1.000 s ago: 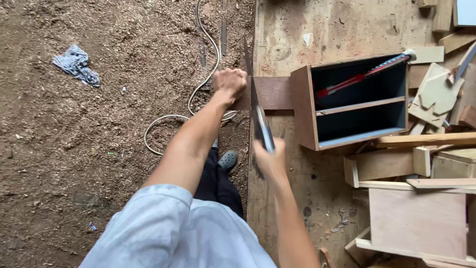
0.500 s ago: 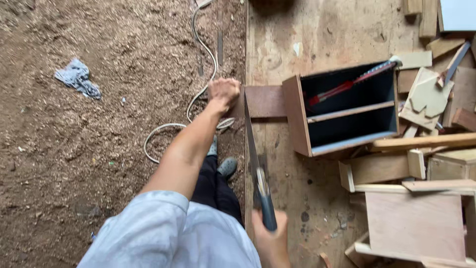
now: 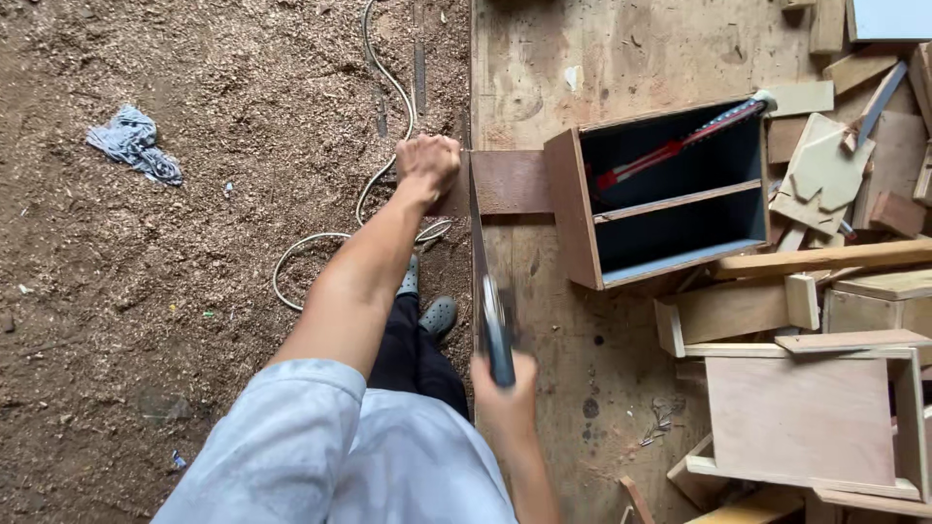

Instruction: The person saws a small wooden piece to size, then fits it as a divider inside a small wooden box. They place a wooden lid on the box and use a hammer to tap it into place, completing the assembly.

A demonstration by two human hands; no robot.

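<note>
Head view, left hand (image 3: 428, 162) clenched on brown board (image 3: 512, 181), right hand (image 3: 503, 393) gripping handsaw (image 3: 482, 281)

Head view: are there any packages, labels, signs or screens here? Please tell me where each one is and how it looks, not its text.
None can be seen: no package, label, sign or screen.
The nearest thing: a small pale scrap on the wooden workbench, above the open wooden box; too small to tell what it is.
The crumpled blue-grey cloth lies on the sawdust floor at the left; it is no package.
</note>
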